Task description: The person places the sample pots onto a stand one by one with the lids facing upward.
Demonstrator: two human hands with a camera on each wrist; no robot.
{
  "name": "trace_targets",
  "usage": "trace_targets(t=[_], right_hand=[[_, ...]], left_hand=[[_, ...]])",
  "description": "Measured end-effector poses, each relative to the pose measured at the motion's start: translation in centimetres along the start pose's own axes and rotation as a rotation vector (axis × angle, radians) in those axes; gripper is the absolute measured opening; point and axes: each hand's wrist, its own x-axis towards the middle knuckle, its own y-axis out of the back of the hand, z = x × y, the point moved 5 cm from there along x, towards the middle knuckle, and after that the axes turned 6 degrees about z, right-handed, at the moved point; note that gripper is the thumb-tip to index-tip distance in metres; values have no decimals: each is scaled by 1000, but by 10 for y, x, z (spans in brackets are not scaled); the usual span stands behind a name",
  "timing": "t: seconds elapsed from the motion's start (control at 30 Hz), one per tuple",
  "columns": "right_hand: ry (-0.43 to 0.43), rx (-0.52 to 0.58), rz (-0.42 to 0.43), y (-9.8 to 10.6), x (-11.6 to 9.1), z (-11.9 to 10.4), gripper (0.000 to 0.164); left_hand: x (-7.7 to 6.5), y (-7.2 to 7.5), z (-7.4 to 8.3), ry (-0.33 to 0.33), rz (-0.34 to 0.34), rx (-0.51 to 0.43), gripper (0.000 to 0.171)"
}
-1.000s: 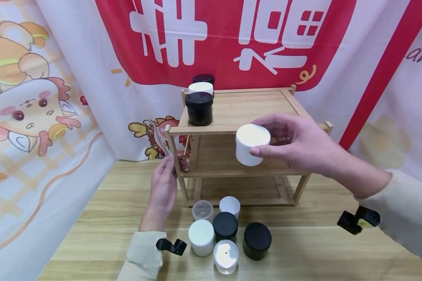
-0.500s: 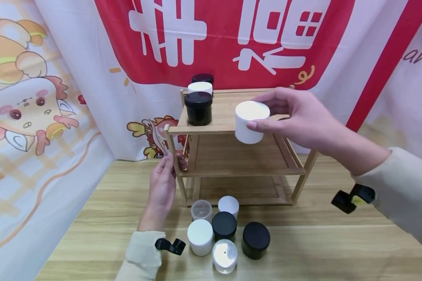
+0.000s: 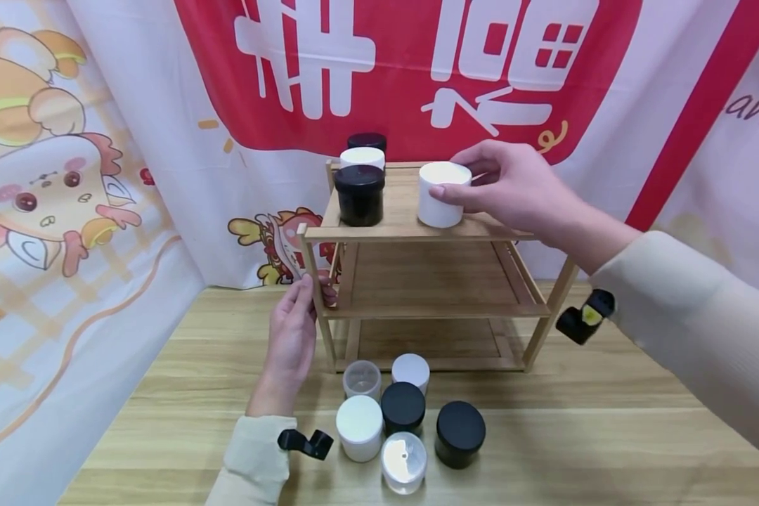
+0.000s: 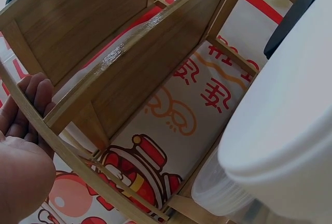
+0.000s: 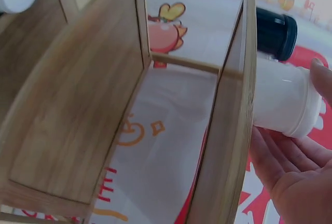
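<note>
My right hand (image 3: 519,186) holds a white lidded jar (image 3: 441,207) between thumb and fingers at the front of the wooden rack's (image 3: 411,275) top shelf. In the right wrist view this jar (image 5: 282,99) stands right at the top board, thumb on its lid side and fingers beneath. My left hand (image 3: 294,327) grips the rack's left front post, its fingers curled behind the wood, as the left wrist view shows of the hand (image 4: 26,151) too. Left of the held jar, a black jar (image 3: 359,200), a white jar (image 3: 362,157) and another black jar (image 3: 368,140) line up front to back.
On the table before the rack stand several jars: a clear cup (image 3: 362,379), a small white jar (image 3: 411,371), a larger white jar (image 3: 360,429), two black jars (image 3: 403,407) (image 3: 459,432) and a clear-lidded jar (image 3: 404,460). Printed cloth (image 3: 133,105) hangs behind and left.
My right hand has raised the white jar from in front of the middle shelf, then carried it forward over the top shelf's front edge. My left hand has stayed on the post.
</note>
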Motion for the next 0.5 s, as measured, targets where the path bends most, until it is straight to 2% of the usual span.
trace_targets(t=[0.23, 0.5], right_hand=[[-36, -55, -66, -7, 23, -2, 81], [-124, 33, -98, -15, 48, -9, 79]], left_hand=[[-1, -1, 1, -28, -11, 14, 27], [0, -1, 1, -24, -11, 25, 25]])
